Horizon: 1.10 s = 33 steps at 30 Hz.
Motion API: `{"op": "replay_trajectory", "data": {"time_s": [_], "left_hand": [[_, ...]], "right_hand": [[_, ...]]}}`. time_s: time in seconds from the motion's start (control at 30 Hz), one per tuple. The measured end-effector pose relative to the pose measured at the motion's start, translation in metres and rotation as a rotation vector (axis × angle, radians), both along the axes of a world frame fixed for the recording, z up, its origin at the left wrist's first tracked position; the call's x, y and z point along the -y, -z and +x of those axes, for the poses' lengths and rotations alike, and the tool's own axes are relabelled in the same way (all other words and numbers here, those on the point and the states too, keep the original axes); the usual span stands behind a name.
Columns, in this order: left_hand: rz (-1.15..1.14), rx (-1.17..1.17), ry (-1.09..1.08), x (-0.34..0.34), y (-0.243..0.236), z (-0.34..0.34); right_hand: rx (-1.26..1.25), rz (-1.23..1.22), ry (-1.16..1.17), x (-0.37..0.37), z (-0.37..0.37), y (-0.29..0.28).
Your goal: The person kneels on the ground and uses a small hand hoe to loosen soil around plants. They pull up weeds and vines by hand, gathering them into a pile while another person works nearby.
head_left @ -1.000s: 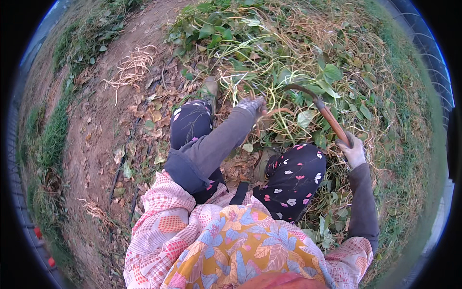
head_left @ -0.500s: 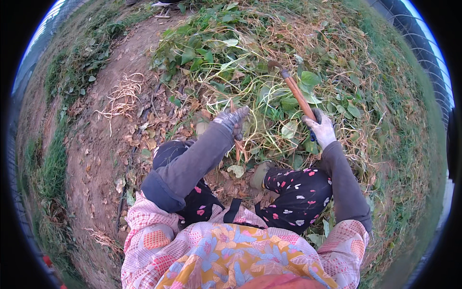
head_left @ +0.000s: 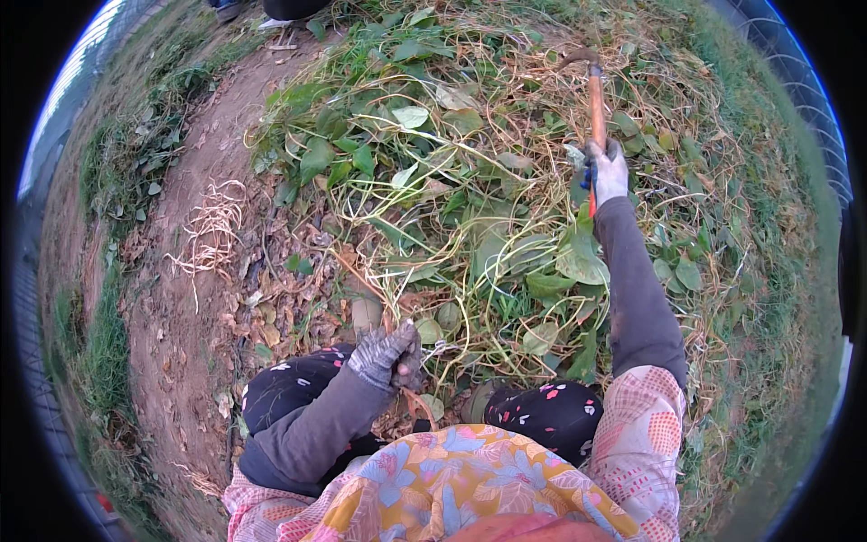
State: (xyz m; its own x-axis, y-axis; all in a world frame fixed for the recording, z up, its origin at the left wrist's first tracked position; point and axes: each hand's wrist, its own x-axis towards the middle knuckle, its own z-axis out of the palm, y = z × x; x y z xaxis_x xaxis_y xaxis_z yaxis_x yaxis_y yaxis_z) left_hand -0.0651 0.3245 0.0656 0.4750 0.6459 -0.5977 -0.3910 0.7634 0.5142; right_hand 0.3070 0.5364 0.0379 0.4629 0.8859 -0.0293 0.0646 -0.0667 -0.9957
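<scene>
My right hand [head_left: 607, 172], in a worn glove, grips the wooden handle of a curved metal-bladed tool [head_left: 596, 108], stretched out over the tangled green and dried vines [head_left: 461, 262] at upper right of centre. My left hand [head_left: 388, 357], in a striped grey glove, is closed low in the centre around some brown, twig-like stems [head_left: 420, 406], with pale green stems just above it. My bent legs [head_left: 293, 384] in dark floral trousers are on either side of that hand. The exact grip of the left fingers is partly hidden.
A bare dirt strip [head_left: 172, 334] with dry leaves runs along the left, carrying a loose pile of pale stringy stems [head_left: 217, 230]. Grass borders both sides. At the top left, what looks like another person's shoe [head_left: 226, 11] shows beside a dark object [head_left: 293, 9].
The view has shifted forward. My right hand has swung the tool up and away to the top right. My left hand, still closed on stems, appears lower in the view.
</scene>
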Motion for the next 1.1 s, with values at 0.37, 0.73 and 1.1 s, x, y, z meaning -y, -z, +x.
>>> {"op": "replay_trajectory", "data": {"time_s": [0.37, 0.73, 1.1], "left_hand": [[-0.088, -0.243, -0.056, -0.097, 0.020, 0.014], [-0.093, -0.263, 0.092, -0.189, 0.022, 0.044], [0.064, -0.027, 0.191, -0.260, 0.033, 0.070]], "right_hand": [[0.630, -0.276, 0.468, -0.270, 0.135, 0.073], [-0.728, -0.127, 0.095, -0.222, 0.123, 0.198], [-0.830, -0.335, 0.055, 0.060, 0.101, 0.015]]}}
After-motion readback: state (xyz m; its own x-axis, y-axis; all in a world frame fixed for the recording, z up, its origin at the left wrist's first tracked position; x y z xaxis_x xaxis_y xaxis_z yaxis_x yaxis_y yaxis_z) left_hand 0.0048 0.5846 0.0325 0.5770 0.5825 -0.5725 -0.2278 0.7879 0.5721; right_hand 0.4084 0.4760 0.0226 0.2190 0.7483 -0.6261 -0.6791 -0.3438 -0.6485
